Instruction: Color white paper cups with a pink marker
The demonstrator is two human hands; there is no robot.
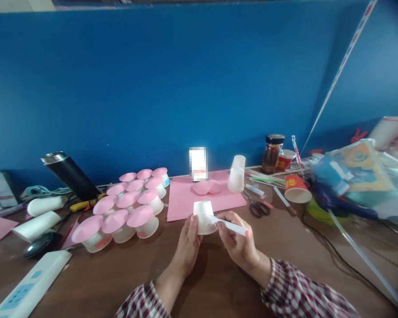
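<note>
My left hand (189, 243) is closed around the left side of a white paper cup (203, 211), held upside down just above the brown desk. In my right hand (239, 243) is a white marker pen (234, 227) with a red end, its other end at the cup's side; whether it touches cannot be told. Behind the cup lies a stack of pink paper (179, 205), with loose pink paper circles (202, 187) on top. To its right stand more white cups (236, 179), upside down. Scissors (259, 208) rest right of the paper.
Several cups topped with pink cones (141, 216) stand in rows at left. A power strip (29, 282), black bottle (69, 174) and white rolls (38, 225) lie farther left. At right are a jar (272, 154), red cup (296, 189), glue gun (338, 205) and cable.
</note>
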